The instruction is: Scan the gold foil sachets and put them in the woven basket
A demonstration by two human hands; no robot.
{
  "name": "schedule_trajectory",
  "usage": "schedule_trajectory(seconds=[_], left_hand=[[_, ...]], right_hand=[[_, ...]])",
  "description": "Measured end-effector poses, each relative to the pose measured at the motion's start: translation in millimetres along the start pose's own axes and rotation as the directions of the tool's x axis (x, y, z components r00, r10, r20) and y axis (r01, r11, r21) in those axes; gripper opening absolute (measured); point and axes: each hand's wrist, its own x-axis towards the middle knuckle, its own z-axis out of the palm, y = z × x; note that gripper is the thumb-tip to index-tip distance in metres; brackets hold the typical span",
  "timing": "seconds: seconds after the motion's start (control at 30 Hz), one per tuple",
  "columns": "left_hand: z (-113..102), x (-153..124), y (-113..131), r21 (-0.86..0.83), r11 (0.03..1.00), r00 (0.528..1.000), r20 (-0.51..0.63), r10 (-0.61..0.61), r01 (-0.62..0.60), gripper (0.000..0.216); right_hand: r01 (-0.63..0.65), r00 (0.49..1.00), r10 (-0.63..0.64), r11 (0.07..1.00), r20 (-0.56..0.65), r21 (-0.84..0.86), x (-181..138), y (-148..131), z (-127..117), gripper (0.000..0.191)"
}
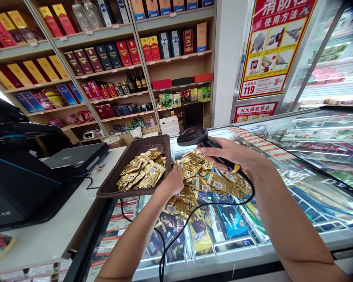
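My right hand (232,154) is closed round the handle of a black barcode scanner (194,137), whose head points down at a pile of gold sachets (206,180) lying on the glass freezer lid (282,184). Among those sachets sits my left hand (173,180), fingers curled on one of them at the pile's left edge. The scanner's black cable (176,239) loops down toward me. Left of the pile, a dark brown woven tray (111,184) holds more gold sachets (142,170).
A black till terminal (20,172) and a printer stand on the white counter (47,235) at left. Shelves of boxed bottles (106,55) fill the back wall. Packaged ice creams show under the glass, and a red poster (270,47) hangs at right.
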Motion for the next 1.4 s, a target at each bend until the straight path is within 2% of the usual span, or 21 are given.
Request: schedule_trajectory(seconds=[0.1,0.2,0.27,0.37,0.43,0.5,0.63,0.7,0.8,0.87,1.0,1.07,1.2,1.23,1.3,1.4], left_hand=[[30,6,1,0.102,0.993,0.998,-0.003,-0.067,0.067,0.077],[48,10,-2,0.043,0.975,0.974,0.058,-0.220,0.217,0.097],[51,12,-4,0.009,0.962,0.960,0.071,-0.272,0.272,0.104],[44,10,-1,0.054,0.978,0.970,0.132,-0.205,0.200,0.104],[36,6,6,0.073,0.993,0.977,0.184,-0.109,0.097,0.101],[28,2,14,0.053,0.998,0.984,0.176,-0.040,0.031,0.091],[21,2,20,0.024,1.000,0.999,0.049,0.000,-0.002,0.058],[22,7,14,0.041,0.998,0.999,-0.004,-0.043,0.043,0.062],[28,13,3,0.025,0.991,0.991,0.040,-0.130,0.129,0.076],[32,16,-1,-0.004,0.992,0.990,0.051,-0.128,0.129,0.077],[31,14,4,-0.013,0.995,0.992,-0.080,-0.103,0.102,0.076],[27,11,9,-0.020,0.996,0.989,-0.121,-0.086,0.084,0.062],[5,4,14,-0.154,0.988,0.980,-0.191,-0.051,0.021,0.015],[-3,2,13,-0.210,0.978,0.974,-0.222,-0.046,-0.002,0.011],[-23,1,8,-0.319,0.945,0.950,-0.310,-0.040,-0.065,0.017],[-53,1,-10,-0.409,0.903,0.879,-0.469,-0.083,-0.133,0.013]], right_hand=[[0.013,1.000,-0.013,1.000,0.000,0.002,-2,-2,-2,0.046],[0.025,1.000,-0.025,1.000,0.007,0.001,-4,-4,-4,0.047],[0.036,0.999,-0.036,0.999,0.003,0.003,-5,-4,-5,0.048],[0.042,0.999,-0.042,0.999,0.000,-0.001,-6,-5,-6,0.048],[0.043,0.999,-0.043,0.999,0.002,-0.009,-6,-5,-6,0.047],[0.042,0.999,-0.042,0.999,0.002,-0.018,-6,-5,-6,0.047],[0.039,0.999,-0.039,0.999,0.006,-0.037,-5,-5,-5,0.046],[0.039,0.999,-0.039,0.998,0.008,-0.041,-4,-5,-5,0.047],[0.039,0.999,-0.039,0.999,0.009,-0.037,-4,-5,-4,0.046],[0.039,0.999,-0.039,0.999,0.006,-0.035,-4,-5,-4,0.046],[0.035,0.999,-0.035,0.999,0.000,-0.038,-5,-6,-4,0.047],[0.028,1.000,-0.028,0.999,-0.005,-0.043,-5,-6,-4,0.048],[0.028,1.000,-0.029,0.999,-0.010,-0.036,-5,-6,-5,0.048],[0.030,0.999,-0.031,0.999,-0.009,-0.032,-5,-5,-5,0.048],[0.034,0.999,-0.035,0.999,-0.012,-0.027,-5,-5,-6,0.048],[0.035,0.999,-0.035,0.999,-0.018,-0.022,-5,-4,-6,0.048]])
